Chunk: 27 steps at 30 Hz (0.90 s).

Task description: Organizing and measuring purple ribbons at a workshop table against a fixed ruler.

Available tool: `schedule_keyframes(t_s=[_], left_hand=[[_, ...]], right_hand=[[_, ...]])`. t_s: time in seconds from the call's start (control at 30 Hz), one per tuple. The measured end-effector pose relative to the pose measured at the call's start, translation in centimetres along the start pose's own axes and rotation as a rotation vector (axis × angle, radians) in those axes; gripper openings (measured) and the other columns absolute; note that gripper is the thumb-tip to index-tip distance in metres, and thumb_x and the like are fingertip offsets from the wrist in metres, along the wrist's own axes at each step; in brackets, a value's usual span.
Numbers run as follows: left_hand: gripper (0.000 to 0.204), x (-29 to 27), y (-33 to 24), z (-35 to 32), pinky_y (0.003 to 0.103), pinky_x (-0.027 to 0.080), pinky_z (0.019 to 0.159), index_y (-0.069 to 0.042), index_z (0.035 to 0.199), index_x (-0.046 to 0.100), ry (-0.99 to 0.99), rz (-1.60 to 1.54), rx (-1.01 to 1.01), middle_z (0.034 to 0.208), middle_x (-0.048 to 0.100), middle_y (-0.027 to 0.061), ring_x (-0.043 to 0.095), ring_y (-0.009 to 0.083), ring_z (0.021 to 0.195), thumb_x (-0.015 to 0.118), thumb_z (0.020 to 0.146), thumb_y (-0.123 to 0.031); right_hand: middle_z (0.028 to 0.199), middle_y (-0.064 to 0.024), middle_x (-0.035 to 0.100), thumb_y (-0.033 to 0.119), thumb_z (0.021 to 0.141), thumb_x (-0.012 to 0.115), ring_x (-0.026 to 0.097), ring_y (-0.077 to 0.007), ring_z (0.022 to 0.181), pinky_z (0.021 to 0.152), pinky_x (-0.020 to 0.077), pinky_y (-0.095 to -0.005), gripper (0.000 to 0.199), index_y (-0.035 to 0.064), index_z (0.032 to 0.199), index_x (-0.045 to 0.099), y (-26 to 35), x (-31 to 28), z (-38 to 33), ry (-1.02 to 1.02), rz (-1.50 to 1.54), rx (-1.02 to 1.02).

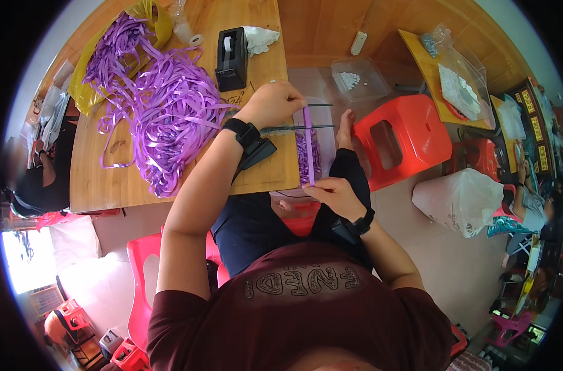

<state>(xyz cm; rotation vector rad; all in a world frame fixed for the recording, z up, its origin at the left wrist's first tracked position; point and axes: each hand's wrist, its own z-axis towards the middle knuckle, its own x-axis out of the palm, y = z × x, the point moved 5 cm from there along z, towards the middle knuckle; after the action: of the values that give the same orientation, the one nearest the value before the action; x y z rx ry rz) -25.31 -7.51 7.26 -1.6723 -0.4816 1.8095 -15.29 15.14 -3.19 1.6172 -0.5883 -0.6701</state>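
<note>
A strip of purple ribbon [310, 148] is stretched between my two hands, just past the right edge of the wooden table [256, 176]. My left hand [272, 104] pinches its far end, and my right hand [336, 195] pinches the near end. Two thin dark rods [294, 128] stick out from the table edge, and the ribbon crosses them. Below it is a pale plastic bin [329, 142] with short purple ribbon pieces [302, 151] inside. A large tangled heap of purple ribbon [176, 117] covers the table left of my left forearm.
A black tape dispenser [232, 62] stands beyond my left hand, near crumpled white paper [261, 39]. Ribbon spills from a yellow bag [80, 86]. To the right are a red stool [411, 139], a clear tub [371, 89] with white pieces and a white sack [457, 201]. Other people sit at both sides.
</note>
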Motion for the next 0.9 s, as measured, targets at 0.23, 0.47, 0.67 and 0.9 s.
schedule_keyframes(t_s=[0.23, 0.47, 0.67, 0.9], left_hand=[[0.025, 0.0, -0.1, 0.0, 0.036, 0.052, 0.079, 0.0, 0.097, 0.073, -0.015, -0.007, -0.021, 0.092, 0.07, 0.0147, 0.067, 0.0283, 0.088, 0.069, 0.09, -0.023], [0.027, -0.3, 0.3, -0.1, 0.035, 0.052, 0.074, -0.001, 0.1, 0.073, -0.049, -0.007, 0.035, 0.09, 0.07, 0.0147, 0.067, 0.0255, 0.082, 0.069, 0.091, -0.026], [0.029, -1.3, 0.8, -0.7, 0.034, 0.05, 0.057, -0.004, 0.102, 0.075, -0.065, -0.35, -0.328, 0.081, 0.07, 0.0091, 0.064, 0.0198, 0.062, 0.065, 0.092, -0.029], [0.031, -1.9, 0.2, -1.0, 0.03, 0.044, 0.048, -0.003, 0.105, 0.074, -0.072, -0.389, -0.36, 0.076, 0.066, 0.0047, 0.056, 0.012, 0.055, 0.064, 0.095, -0.03]], right_hand=[[0.079, -0.005, 0.069, 0.009, 0.091, 0.073, 0.061, -0.0092, 0.073, 0.066, 0.0466, -0.0234, 0.021, 0.0004, 0.11, 0.074, 8.5, -0.3, -1.8, -0.013, -0.073, -0.276], [0.072, 0.0026, 0.057, 0.01, 0.088, 0.075, 0.051, -0.0064, 0.065, 0.066, 0.0429, -0.0212, 0.027, 0.002, 0.114, 0.073, 16.3, -4.5, 2.9, -0.073, -0.25, -0.413], [0.1, -0.0018, 0.068, 0.02, 0.089, 0.074, 0.059, -0.0072, 0.083, 0.077, 0.0485, -0.0239, 0.043, 0.0012, 0.127, 0.066, 14.9, -7.4, 14.1, -0.111, -0.019, -0.16], [0.093, -0.0003, 0.07, 0.017, 0.087, 0.074, 0.061, -0.0072, 0.08, 0.075, 0.0482, -0.0236, 0.032, 0.0054, 0.117, 0.071, 9.7, -7.9, 18.7, -0.031, 0.07, 0.103]])
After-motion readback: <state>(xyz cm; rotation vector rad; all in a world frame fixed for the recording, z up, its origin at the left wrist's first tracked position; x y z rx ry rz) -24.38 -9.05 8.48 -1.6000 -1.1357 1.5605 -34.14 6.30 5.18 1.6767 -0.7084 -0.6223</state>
